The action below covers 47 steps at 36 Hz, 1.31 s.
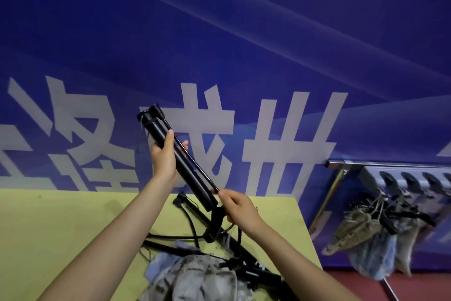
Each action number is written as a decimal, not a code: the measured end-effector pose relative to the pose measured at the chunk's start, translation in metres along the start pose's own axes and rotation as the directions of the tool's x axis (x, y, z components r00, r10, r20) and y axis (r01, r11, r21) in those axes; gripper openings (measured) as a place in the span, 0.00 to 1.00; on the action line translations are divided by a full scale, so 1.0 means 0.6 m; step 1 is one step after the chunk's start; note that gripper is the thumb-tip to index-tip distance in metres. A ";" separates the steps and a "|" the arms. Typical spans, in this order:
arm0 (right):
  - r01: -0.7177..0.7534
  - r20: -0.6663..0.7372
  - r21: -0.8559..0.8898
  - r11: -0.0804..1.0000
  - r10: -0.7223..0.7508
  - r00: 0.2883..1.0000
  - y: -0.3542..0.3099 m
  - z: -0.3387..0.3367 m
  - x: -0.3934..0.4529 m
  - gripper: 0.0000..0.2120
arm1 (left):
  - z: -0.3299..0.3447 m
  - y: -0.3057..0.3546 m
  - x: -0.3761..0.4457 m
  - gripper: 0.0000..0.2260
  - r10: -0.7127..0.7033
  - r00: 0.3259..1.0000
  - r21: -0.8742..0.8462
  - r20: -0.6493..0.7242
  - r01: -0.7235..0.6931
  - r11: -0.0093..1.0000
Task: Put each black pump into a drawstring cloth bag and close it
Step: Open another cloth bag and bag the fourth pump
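Left hand (164,156) grip wrapped round a long black tube pump (181,161) held slanted above the yellow surface (61,227), right hand (240,208) grip pinching its lower end, camouflage cloth bags (195,278) below

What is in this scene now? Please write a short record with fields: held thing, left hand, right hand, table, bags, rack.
held thing: black pump, lifted above the table, tilted
left hand: left hand grips the pump's tube
right hand: right hand pinches the thin hose near the pump's lower end
table: yellow table with more pumps lying on it
bags: cloth bags heaped at the near edge
rack: metal rack at right, filled bags hanging
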State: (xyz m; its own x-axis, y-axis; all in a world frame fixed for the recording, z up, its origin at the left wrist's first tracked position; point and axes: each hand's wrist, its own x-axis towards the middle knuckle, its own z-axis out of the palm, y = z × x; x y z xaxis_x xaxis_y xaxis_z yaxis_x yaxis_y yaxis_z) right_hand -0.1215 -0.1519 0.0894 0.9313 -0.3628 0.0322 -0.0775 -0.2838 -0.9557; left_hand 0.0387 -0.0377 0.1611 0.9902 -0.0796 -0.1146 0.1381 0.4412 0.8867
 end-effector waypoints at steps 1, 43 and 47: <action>0.015 0.000 -0.040 0.999 -0.015 1.000 0.003 0.006 -0.003 0.19 | -0.002 -0.003 -0.002 0.18 0.004 1.000 -0.005 -0.006 -0.004 1.000; -0.435 0.320 0.724 0.536 0.297 0.899 0.079 -0.040 -0.042 0.19 | 0.001 -0.026 -0.033 0.13 -0.073 0.978 -0.117 0.197 0.097 0.988; -0.448 0.292 0.650 0.614 0.343 0.893 0.088 -0.045 -0.050 0.15 | -0.013 -0.043 -0.030 0.15 -0.120 0.971 -0.106 0.207 0.144 0.984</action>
State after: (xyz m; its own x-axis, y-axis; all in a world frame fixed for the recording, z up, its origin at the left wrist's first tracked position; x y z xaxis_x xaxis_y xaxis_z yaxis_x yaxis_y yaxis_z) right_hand -0.1628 -0.1798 0.0457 0.9088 -0.1624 -0.3844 -0.2336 0.5653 -0.7911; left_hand 0.0172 -0.0405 0.1367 0.9408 -0.3154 -0.1244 0.2804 0.5177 0.8083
